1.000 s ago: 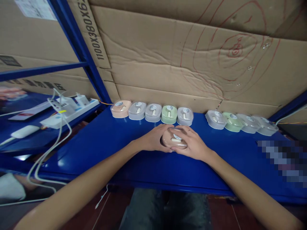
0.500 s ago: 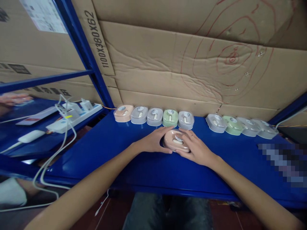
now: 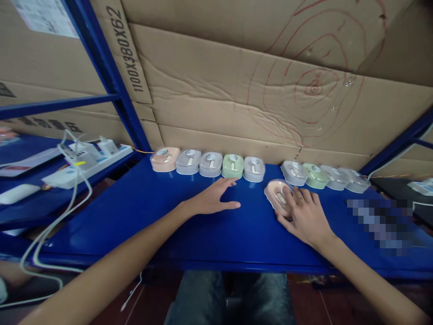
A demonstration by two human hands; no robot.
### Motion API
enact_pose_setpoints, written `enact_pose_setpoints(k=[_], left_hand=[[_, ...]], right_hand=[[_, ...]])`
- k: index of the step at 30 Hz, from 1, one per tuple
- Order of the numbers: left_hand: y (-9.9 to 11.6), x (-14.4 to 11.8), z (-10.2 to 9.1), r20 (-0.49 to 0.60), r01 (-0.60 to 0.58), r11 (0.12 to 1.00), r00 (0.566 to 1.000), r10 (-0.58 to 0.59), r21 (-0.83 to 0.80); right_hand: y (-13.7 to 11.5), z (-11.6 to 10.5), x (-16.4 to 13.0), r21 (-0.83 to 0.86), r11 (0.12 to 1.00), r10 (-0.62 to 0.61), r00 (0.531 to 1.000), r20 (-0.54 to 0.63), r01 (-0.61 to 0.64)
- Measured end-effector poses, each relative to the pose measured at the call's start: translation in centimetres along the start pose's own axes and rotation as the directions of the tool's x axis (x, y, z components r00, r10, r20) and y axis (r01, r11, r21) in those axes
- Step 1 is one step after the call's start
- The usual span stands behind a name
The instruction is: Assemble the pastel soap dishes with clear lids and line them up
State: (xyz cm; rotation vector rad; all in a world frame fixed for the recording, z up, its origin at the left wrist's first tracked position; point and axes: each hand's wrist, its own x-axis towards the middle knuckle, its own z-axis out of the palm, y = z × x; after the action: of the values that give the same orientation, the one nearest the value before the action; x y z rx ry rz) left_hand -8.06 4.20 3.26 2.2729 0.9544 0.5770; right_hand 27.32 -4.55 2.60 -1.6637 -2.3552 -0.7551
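Observation:
My right hand (image 3: 306, 216) grips a pink rounded case (image 3: 273, 193) with a clear cover, a round sticker and a white oblong piece on top. Its fingers lie over the case's right side, with the thumb at the near edge, and the case sits turned at an angle. My left hand (image 3: 214, 197) is open over the blue table to the left, fingers and thumb apart, holding nothing. Just beyond its fingertips stands a green case (image 3: 232, 166) of the same shape, beside a grey case (image 3: 254, 169).
Along the cardboard wall (image 3: 203, 90) stand two groups of similar cases, among them a pink one (image 3: 165, 159) and a green one (image 3: 316, 176). A power strip (image 3: 98, 162) with white cables is on the left shelf. A pixelated patch covers the table's right.
The pink case has moved right across the table with my right hand and turned. My left hand has let go of it and stayed behind, opened. The view has shifted slightly right.

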Motion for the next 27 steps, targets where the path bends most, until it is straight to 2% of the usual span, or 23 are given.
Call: enact_pose_setpoints(k=[4,8,13,19,27], left_hand=[[0.3,0.1,0.0,0.005,0.013,1.000,1.000,-0.013,0.003],[0.1,0.1,0.0,0.004,0.001,1.000,1.000,-0.001,0.001],[-0.2,0.1,0.1,-0.014,-0.037,0.999,0.999,0.037,0.002],[0.0,0.0,-0.1,-0.016,-0.060,0.998,0.998,0.060,-0.001],[0.0,0.0,-0.1,-0.011,-0.042,0.999,0.999,0.043,0.015]], right_hand=[[1.0,1.2,3.6,-0.057,0.997,0.051,0.998,0.019,-0.050],[1.4,3.2,7.4,-0.090,0.995,0.048,0.999,0.001,-0.048],[1.5,4.5,10.8,-0.095,0.993,0.082,0.995,0.059,-0.076],[1.7,4.7,12.5,-0.138,0.983,0.135,0.983,0.121,-0.118],[2.0,4.8,12.7,-0.135,0.983,0.142,0.979,0.150,-0.122]])
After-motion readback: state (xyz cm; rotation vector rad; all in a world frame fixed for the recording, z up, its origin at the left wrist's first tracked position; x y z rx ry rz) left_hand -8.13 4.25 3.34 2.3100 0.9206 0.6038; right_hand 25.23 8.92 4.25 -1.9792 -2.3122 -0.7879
